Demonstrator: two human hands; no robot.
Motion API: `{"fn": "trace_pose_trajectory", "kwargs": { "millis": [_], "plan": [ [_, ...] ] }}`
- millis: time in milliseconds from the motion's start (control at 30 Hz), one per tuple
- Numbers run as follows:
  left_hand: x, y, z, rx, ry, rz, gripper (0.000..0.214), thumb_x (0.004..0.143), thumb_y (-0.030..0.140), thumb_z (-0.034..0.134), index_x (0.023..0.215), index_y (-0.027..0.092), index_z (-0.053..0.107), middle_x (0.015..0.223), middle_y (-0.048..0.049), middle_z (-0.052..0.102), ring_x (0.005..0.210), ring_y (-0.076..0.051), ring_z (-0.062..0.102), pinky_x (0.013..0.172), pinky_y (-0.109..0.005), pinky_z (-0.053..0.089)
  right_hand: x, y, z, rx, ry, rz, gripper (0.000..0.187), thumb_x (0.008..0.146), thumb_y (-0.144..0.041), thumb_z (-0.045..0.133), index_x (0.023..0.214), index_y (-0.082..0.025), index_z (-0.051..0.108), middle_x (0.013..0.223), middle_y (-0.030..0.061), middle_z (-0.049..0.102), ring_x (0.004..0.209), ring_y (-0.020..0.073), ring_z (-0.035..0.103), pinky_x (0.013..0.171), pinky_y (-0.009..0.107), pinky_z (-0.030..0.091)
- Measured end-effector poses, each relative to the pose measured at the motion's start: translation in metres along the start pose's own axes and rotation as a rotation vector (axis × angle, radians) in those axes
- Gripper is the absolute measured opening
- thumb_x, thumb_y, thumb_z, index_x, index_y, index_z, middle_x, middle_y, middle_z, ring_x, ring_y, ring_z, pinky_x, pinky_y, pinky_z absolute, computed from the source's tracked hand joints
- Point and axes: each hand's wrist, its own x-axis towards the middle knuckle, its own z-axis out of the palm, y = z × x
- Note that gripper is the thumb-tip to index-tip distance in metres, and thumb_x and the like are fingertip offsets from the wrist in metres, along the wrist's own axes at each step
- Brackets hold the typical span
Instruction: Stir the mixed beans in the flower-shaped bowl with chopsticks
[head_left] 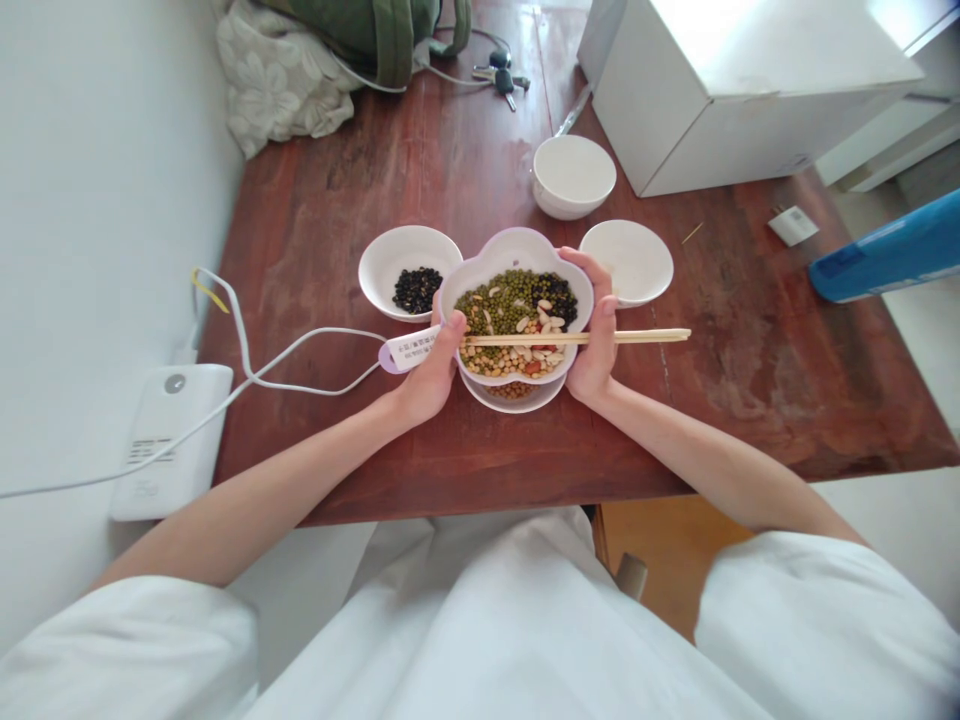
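My left hand is closed on the left side of a flower-shaped bowl with a lilac rim, its thumb by the labelled handle. My right hand grips the bowl's right side. Inside lie green beans, black beans, yellow beans and pale and red peanuts. A pair of wooden chopsticks lies across the bowl and past my right hand. A white bowl with brownish beans is partly hidden under it. Black beans sit in a white bowl on the left.
Two more white bowls stand at the back right. Behind them is a large white box. Keys, a green bag, a power bank-like white device with cable, a white plug and a blue object surround the wooden table.
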Motion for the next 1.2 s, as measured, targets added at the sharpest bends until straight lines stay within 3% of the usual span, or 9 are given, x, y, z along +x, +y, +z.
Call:
{"fn": "trace_pose_trajectory", "kwargs": {
  "millis": [333, 1200],
  "plan": [
    [0.0004, 0.0028, 0.0023, 0.003, -0.01, 0.011, 0.092, 0.093, 0.078, 0.067, 0.166, 0.029, 0.042, 0.163, -0.009, 0.063, 0.169, -0.036, 0.037, 0.142, -0.055, 0.027, 0.0003, -0.0004, -0.0016, 0.009, -0.023, -0.017, 0.056, 0.106, -0.071, 0.039, 0.137, -0.036, 0.07, 0.144, 0.0027, 0.071, 0.136, 0.0268, 0.067, 0.125, 0.049, 0.054],
    [-0.0018, 0.0015, 0.0021, -0.042, 0.023, -0.006, 0.089, 0.095, 0.073, 0.069, 0.169, 0.032, 0.042, 0.171, -0.0072, 0.055, 0.171, -0.035, 0.03, 0.142, -0.055, 0.025, 0.0024, 0.0044, -0.0007, 0.027, -0.029, -0.074, 0.054, 0.106, -0.07, 0.043, 0.137, -0.035, 0.069, 0.142, 0.0051, 0.071, 0.134, 0.0279, 0.068, 0.12, 0.051, 0.058]
  ]
}}
